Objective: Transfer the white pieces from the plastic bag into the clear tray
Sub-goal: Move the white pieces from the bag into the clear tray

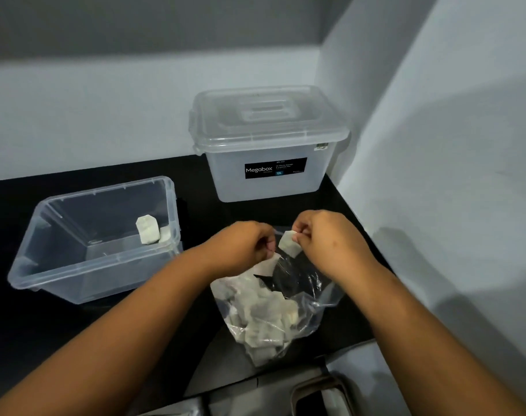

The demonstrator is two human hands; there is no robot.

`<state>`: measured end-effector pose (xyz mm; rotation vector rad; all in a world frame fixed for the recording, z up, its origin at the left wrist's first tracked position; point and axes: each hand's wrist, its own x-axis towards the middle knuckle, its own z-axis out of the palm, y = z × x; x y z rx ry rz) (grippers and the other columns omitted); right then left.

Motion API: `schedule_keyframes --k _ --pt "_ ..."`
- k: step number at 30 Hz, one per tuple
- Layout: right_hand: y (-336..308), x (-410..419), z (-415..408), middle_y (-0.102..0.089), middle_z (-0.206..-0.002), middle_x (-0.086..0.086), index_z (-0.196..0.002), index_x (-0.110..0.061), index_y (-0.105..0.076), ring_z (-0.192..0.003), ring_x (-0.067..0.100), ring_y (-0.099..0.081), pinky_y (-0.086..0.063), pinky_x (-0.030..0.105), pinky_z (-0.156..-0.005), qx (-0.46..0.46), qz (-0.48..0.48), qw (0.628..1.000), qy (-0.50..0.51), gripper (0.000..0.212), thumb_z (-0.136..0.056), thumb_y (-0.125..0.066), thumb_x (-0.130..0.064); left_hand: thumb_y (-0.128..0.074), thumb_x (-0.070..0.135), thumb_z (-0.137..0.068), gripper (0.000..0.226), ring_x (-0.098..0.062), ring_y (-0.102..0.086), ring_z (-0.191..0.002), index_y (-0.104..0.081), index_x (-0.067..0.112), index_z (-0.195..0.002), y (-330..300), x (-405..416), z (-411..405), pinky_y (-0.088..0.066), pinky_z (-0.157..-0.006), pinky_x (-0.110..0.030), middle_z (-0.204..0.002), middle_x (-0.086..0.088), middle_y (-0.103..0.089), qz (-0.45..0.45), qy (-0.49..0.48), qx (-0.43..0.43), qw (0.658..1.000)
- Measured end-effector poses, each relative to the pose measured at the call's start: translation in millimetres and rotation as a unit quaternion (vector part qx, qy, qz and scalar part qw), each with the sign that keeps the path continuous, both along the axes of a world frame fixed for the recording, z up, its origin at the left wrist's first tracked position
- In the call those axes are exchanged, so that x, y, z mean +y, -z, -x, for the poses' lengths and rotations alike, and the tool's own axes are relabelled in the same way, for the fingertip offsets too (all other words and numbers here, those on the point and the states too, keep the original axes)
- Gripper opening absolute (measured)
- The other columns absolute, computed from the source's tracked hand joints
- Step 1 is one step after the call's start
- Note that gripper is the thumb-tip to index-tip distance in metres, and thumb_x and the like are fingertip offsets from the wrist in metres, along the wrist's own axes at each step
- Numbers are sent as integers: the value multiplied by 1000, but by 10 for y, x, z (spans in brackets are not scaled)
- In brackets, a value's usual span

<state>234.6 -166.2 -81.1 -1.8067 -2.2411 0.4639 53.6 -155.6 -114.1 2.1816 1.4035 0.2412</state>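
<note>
A clear plastic bag [312, 295] lies on the black counter, holding several white pieces [264, 319]. My left hand [243, 244] is closed on the bag's upper left edge. My right hand [321, 235] pinches one white piece [289, 243] just above the bag's mouth, and may also touch the bag's rim. The clear tray [75, 274] stands open to the left, with two white pieces [149, 229] leaning in its far right corner.
A lidded clear storage box [267, 145] labelled Megabox stands at the back, against the wall corner. White walls close in behind and on the right. A grey object [318, 394] lies at the near edge below the bag.
</note>
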Motion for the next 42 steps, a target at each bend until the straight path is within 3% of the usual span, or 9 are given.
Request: schedule_keyframes --k 3,7,11,15,22,28,31,35,42 --pt "-250 55 224 -70 -87 -5 -96 -26 -69 -81 15 -65 -55 34 -74 22 -35 999 -31 9 -91 -64 -29 -66 25 -88 5 -5 -60 -80 -62 26 -90 -345 -30 316 -50 -74 -22 -88 12 -63 -31 -46 -12 998" --pt "-588 204 690 -68 -91 -5 -97 -25 -70 -86 15 -63 -50 29 -76 31 -42 995 -85 10 -90 -65 -29 -69 23 -86 11 -3 -61 -72 -65 23 -96 -820 -55 937 -44 -59 -8 -83 10 -66 -64 -112 -35 991" --pt "-730 385 1326 -66 -87 -7 -91 -27 -70 -86 16 -63 -51 30 -76 43 -67 988 -130 6 -87 -67 -30 -70 25 -86 11 -1 -59 -77 -71 26 -97 -1078 -62 1650 -42 -65 -9 -87 13 -66 -102 -161 -2 982" --pt "-640 542 1968 -66 -84 -7 -88 -26 -69 -82 16 -63 -53 30 -74 35 -44 981 -183 3 -86 -69 -28 -71 26 -85 11 1 -59 -77 -72 24 -95 -927 -12 2208 -45 -68 -15 -90 8 -70 -72 -177 31 981" --pt "-159 752 2845 -68 -90 -2 -90 -22 -69 -85 19 -64 -54 34 -77 -93 59 955 -276 5 -86 -69 -22 -67 22 -86 10 -14 -62 -83 -66 21 -96 -411 111 2740 -54 -78 -31 -90 4 -65 -15 -186 135 973" --pt "228 925 3175 -71 -96 3 -98 -16 -73 -90 22 -66 -54 33 -79 -147 122 940 -282 14 -85 -69 -14 -65 15 -84 25 -13 -62 -81 -55 36 -77 -292 152 2857 -55 -78 -34 -86 10 -62 4 -154 152 976" --pt "312 956 3245 -70 -94 4 -97 -20 -73 -87 24 -66 -56 38 -78 -164 109 940 -278 14 -86 -66 -16 -63 14 -86 20 -12 -61 -83 -59 32 -80 -232 176 2855 -53 -78 -30 -88 10 -63 11 -139 156 978" --pt "370 930 3273 -65 -82 4 -89 -19 -70 -75 26 -63 -51 34 -64 -208 36 933 -290 14 -85 -58 -13 -61 9 -86 19 -14 -62 -83 -62 28 -83 -166 198 2865 -48 -72 -24 -89 6 -65 34 -134 140 980" --pt "275 863 3200 -48 -69 0 -95 -15 -63 -73 26 -57 -35 30 -55 -239 -36 925 -294 11 -88 -58 -8 -64 14 -86 12 -14 -64 -86 -72 18 -94 -71 215 2836 -51 -80 -29 -92 3 -70 45 -138 127 981"
